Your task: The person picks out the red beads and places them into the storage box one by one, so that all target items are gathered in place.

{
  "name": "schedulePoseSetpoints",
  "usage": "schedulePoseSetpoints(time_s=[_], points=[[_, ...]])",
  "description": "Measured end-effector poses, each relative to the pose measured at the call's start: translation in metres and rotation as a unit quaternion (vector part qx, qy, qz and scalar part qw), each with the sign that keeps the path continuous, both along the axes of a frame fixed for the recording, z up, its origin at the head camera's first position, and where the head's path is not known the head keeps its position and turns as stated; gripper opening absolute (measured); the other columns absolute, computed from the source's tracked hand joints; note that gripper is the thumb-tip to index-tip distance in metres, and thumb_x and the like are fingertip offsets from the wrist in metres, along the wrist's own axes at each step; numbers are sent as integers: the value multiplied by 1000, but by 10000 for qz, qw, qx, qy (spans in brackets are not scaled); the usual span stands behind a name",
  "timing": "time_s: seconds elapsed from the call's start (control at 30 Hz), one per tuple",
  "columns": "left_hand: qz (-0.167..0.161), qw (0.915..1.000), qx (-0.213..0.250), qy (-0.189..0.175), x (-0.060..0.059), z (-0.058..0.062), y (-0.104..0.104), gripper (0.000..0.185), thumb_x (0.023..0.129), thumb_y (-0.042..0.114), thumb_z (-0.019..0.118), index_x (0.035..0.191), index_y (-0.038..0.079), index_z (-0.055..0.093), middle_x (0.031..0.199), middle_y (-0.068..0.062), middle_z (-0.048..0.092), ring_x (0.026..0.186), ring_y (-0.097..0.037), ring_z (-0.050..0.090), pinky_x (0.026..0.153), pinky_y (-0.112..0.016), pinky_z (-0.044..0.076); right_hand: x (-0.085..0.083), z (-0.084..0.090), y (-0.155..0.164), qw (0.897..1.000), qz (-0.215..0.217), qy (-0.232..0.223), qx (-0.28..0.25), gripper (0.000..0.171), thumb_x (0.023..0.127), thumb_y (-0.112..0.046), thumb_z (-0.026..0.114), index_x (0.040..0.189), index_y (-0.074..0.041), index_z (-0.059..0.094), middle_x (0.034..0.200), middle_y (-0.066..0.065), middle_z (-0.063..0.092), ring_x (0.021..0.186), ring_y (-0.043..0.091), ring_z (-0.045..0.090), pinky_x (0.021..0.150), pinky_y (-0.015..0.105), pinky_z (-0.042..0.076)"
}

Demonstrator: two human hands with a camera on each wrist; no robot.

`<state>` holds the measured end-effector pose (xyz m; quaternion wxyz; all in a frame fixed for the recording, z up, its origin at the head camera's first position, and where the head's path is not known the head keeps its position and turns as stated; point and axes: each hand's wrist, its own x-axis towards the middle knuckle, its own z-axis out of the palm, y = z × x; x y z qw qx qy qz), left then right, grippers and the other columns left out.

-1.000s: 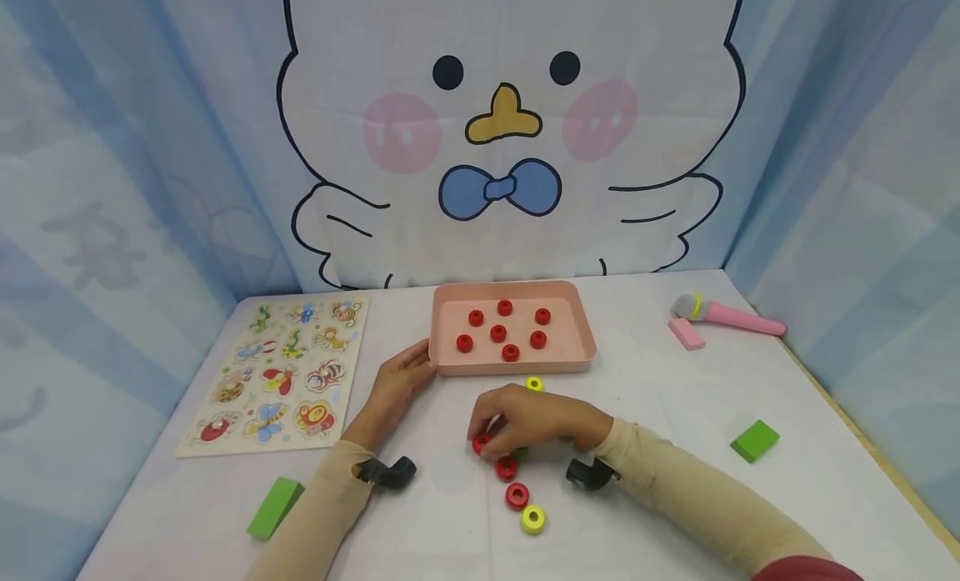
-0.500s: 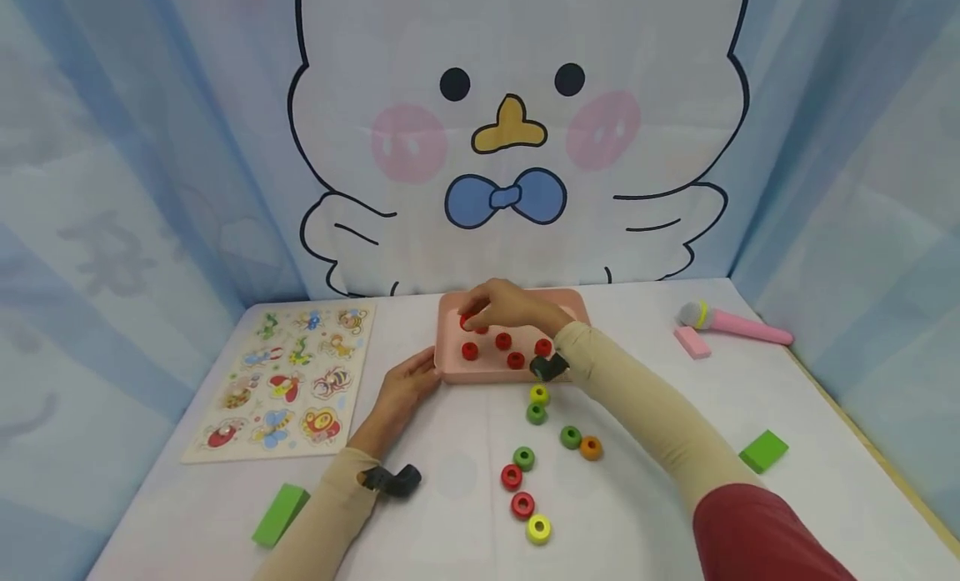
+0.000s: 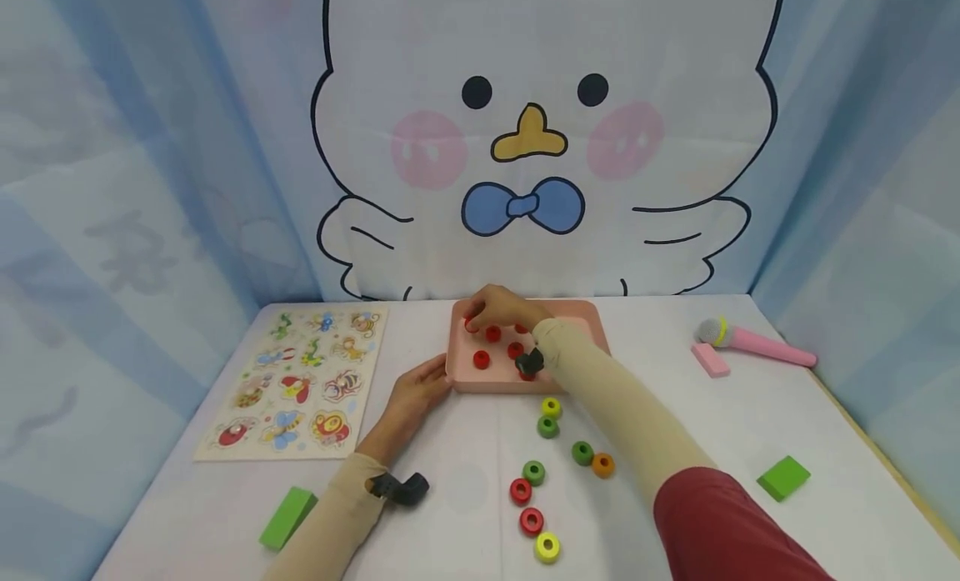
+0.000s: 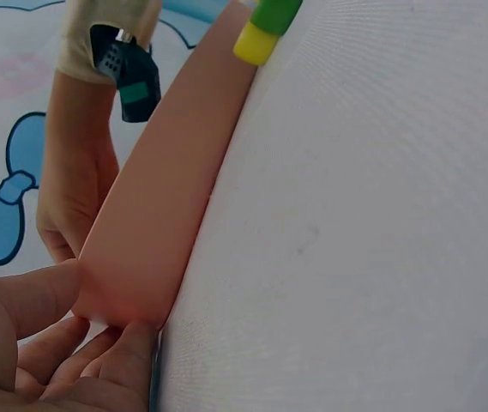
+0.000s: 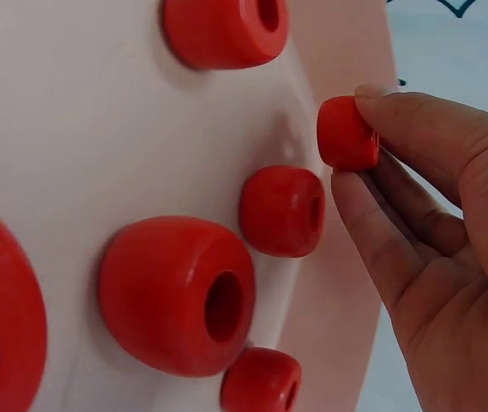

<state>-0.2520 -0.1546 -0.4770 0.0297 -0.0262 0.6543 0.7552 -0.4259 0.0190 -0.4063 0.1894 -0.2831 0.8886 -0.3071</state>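
My right hand (image 3: 501, 306) is over the far left part of a pink tray (image 3: 495, 388). It pinches a red bead (image 5: 345, 133) between thumb and fingers, beside the tray's wall in the right wrist view. Several other red beads (image 5: 162, 300), each with a hole, sit apart on the tray's floor; my right hand and sleeve hide some in the head view. My left hand (image 3: 415, 395) holds the tray's near left corner, with the thumb at the rim and the fingers against the outside in the left wrist view.
In front of the tray lie loose beads: yellow (image 3: 547, 557), green (image 3: 548, 433), orange (image 3: 603, 474) and red (image 3: 532, 532). An insect picture board (image 3: 315, 402) lies left. Green blocks (image 3: 288, 518) flank both arms. A toy microphone (image 3: 765, 346) and pink block (image 3: 710, 360) lie right.
My right hand picked up a red bead from the loose ones on the table and carried it to the tray's far left part. My left hand stays at the tray's corner.
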Motion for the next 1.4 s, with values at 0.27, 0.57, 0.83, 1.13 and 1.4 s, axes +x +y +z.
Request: schedulePoseSetpoints(time_s=[0.27,0.57,0.83,1.13,1.4], points=[[-8,9999,-117,13,0,-2,-1,52,93,1,62,143,1,49,144,-19,48,132,-29,46,110,-42,36,-5,-15,-6,9995,55,83,294,24,88,-19,75,110,-11,73,96,-1,69,89,18,59,81,28,52],[-1,10000,-26,-24,1,-4,3,52,93,1,62,143,1,49,144,-17,49,133,-27,46,109,-38,38,-1,-15,1,9998,-38,17,213,34,89,-24,75,120,-13,69,111,1,67,94,19,60,86,32,52],[-12,10000,18,69,-3,-4,2,51,94,1,61,143,1,48,144,-17,49,133,-27,46,109,-39,36,23,5,28,9994,114,307,-146,43,91,-29,72,130,-12,63,126,5,62,116,21,56,97,37,49],[-65,9999,-110,-45,-7,-3,4,53,93,3,63,144,4,48,145,-14,48,133,-23,46,109,-37,37,118,15,80,9852,1356,619,-845,35,91,-23,73,122,-9,67,120,7,64,111,21,60,95,32,51],[73,9996,-265,-44,0,-1,4,52,94,5,62,144,4,49,144,-13,50,133,-22,46,109,-36,37,187,-3,88,9489,3146,177,202,33,87,-26,77,118,-15,71,110,-8,65,102,8,60,90,21,50]])
